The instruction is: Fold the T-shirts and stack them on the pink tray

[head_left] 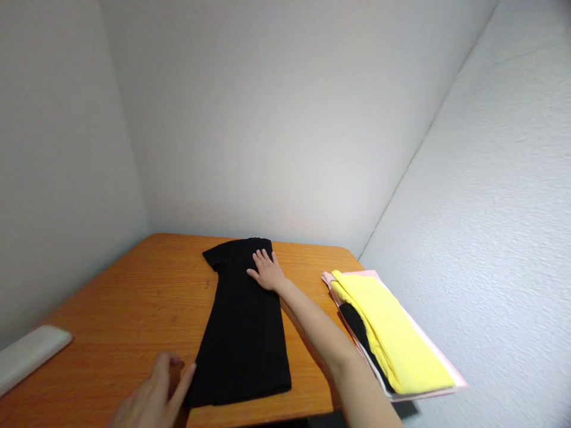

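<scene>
A black T-shirt point(243, 321) lies on the orange wooden table point(134, 303), folded lengthwise with one sleeve sticking out to the left at the far end. My right hand point(267, 270) reaches out and rests flat on its upper part, fingers spread. At the near edge my left hand point(156, 395) hovers by the shirt's lower left corner. Its fingers are apart and hold nothing.
At the table's right edge sits a stack of folded clothes point(392, 333), yellow on top, black and pink beneath. A pale flat object point(29, 353) lies at the left edge. Grey walls close in on the table at the back and on both sides.
</scene>
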Tool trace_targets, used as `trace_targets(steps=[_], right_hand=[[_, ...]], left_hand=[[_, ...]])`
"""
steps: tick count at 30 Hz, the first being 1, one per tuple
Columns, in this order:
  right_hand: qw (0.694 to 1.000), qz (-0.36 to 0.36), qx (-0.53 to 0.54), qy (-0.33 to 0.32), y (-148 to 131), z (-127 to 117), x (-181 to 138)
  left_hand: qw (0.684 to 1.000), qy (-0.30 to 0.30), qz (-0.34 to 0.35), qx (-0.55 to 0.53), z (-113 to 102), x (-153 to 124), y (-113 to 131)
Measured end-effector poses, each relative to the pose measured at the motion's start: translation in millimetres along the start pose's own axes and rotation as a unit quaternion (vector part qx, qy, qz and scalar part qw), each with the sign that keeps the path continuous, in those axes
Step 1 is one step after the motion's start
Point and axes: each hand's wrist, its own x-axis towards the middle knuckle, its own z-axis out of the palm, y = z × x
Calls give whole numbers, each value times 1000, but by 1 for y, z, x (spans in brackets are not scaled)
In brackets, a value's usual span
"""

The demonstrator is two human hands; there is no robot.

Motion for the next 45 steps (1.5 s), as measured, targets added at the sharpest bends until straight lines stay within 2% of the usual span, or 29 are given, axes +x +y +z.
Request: trace_targets(steps=[2, 4, 7, 10, 15, 18, 21, 23, 25, 29, 33, 35, 38, 41, 43, 45], right_hand=[[999, -29, 15, -10, -4, 2, -26], [996, -68, 39, -31, -8, 4, -53], [990, -108, 71, -55, -18, 5, -92], [986, -129, 89, -59, -33, -3, -131], [979, -148, 125, -64, -51, -19, -193], [977, -149, 138, -69, -53, -7, -217], [982, -118, 132, -69, -51, 9, -227], [981, -104, 141, -81, -48, 10, -225], [981, -80, 160, -75, -43, 0, -214], [991, 15, 131, 10, -30, -21, -160], [995, 42, 84, 22, -15, -4, -98], [996, 55, 73, 19, -9, 11, -83], [997, 59, 53, 22, -3, 26, -78], [997, 74, 27, 20, -4, 23, -71], [995, 95, 19, 18, -11, 15, -56], [996, 76, 45, 15, -20, 8, -34]], left_hand=[[999, 20, 37, 25, -7, 23, 14], [992, 31, 113, 37, -5, 53, 34], [968, 16, 233, 89, 17, 102, 62], [946, -35, 290, 141, 46, 138, 73], [925, -76, 319, 192, 73, 163, 72], [929, -74, 307, 195, 78, 167, 73], [937, -79, 273, 205, 83, 166, 76], [940, -71, 262, 205, 88, 164, 76], [942, -53, 267, 198, 93, 162, 74], [941, -27, 276, 194, 100, 162, 70], [944, -27, 274, 184, 96, 162, 66], [944, -37, 277, 175, 91, 160, 63], [944, -54, 279, 168, 83, 156, 58], [944, -61, 275, 170, 80, 153, 57], [945, -61, 273, 169, 80, 152, 59], [946, -60, 273, 165, 79, 153, 61]])
